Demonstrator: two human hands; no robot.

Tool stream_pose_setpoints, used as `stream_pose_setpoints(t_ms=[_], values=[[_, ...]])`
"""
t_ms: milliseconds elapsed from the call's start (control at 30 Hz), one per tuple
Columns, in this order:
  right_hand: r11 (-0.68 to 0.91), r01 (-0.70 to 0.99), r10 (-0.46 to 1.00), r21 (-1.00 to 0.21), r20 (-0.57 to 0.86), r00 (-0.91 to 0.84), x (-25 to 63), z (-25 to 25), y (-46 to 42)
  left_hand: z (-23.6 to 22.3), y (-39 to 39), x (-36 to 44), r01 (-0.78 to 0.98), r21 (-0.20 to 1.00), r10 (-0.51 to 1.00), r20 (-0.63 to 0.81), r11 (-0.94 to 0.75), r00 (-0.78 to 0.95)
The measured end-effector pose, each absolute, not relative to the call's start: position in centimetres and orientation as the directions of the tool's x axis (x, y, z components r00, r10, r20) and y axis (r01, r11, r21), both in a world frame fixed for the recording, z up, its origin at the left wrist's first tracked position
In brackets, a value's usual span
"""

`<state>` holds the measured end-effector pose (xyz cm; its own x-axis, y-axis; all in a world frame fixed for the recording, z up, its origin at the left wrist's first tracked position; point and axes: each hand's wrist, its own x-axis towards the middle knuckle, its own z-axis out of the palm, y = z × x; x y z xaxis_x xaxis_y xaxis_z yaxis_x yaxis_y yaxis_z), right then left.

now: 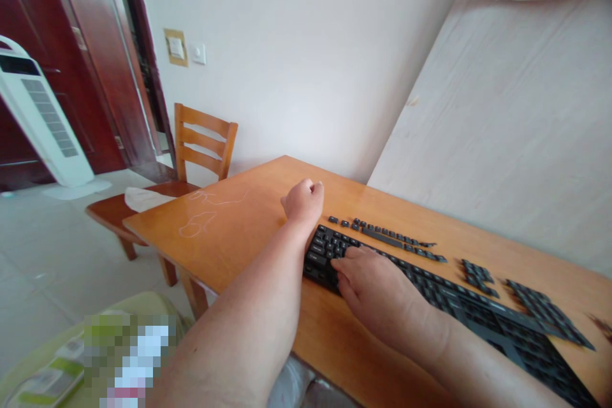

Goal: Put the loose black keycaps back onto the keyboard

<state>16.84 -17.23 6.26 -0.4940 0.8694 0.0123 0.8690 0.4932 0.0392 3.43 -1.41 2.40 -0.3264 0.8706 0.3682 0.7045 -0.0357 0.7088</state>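
Observation:
A black keyboard (444, 296) lies along the wooden table (239, 229). My right hand (377, 293) rests on its left end, fingers curled down onto the keys. My left hand (303, 201) is closed in a fist just beyond the keyboard's far left corner, above the table; what it holds, if anything, is hidden. A row of loose black keycaps (387, 236) lies on the table behind the keyboard. More loose keycaps (475, 274) sit in clusters further right, with another group of keycaps (545, 309) beyond them.
A wooden chair (191, 153) with a white cloth (143, 199) on its seat stands at the table's far left corner. A white tower fan (43, 121) stands by the dark red door. Walls close the table's far and right sides. White scribbles (201, 220) mark the tabletop.

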Motion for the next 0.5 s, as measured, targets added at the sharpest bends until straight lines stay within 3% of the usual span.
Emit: stream_pose_setpoints(t_ms=[200, 500], values=[[0.507, 0.857, 0.862, 0.089, -0.026, -0.507, 16.7, 6.8, -17.7, 2.6, -1.6, 3.4, 0.694, 0.719, 0.881, 0.347, -0.031, -0.321], [0.549, 0.78, 0.828, 0.301, -0.067, -0.557, 15.8, 5.7, -18.6, 2.3, -1.5, 3.4, 0.696, 0.717, 0.876, 0.357, -0.035, -0.324]])
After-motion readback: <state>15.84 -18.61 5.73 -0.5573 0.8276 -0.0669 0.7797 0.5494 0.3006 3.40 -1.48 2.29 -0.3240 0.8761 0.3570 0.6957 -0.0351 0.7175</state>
